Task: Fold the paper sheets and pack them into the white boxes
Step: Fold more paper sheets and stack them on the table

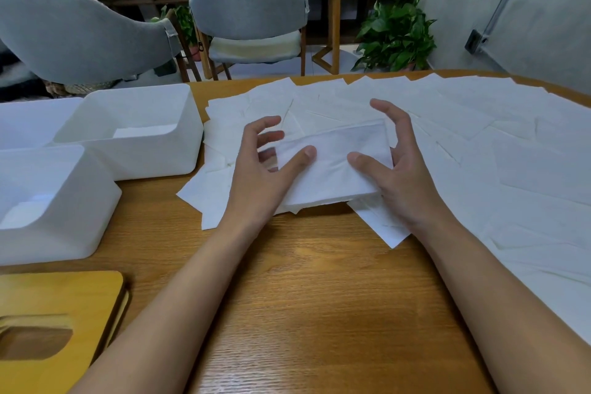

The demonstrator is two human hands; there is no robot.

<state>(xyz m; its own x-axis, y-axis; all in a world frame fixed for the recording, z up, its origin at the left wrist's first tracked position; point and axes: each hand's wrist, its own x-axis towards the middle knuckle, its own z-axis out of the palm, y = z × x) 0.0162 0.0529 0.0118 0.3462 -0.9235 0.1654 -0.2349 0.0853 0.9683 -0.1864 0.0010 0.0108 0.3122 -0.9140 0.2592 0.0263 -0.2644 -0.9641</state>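
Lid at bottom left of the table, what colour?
The lid is yellowish-brown wood grain with a darker oval slot; the head view shows it.

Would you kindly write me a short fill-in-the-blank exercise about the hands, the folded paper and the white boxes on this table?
1. The left hand and the right hand each rest a ____ on top of the folded paper stack.
2. The white boxes stand to the ____ of that stack on the wooden table.
3. The chairs beyond the table are ____ in colour.

Missing words: thumb; left; grey.
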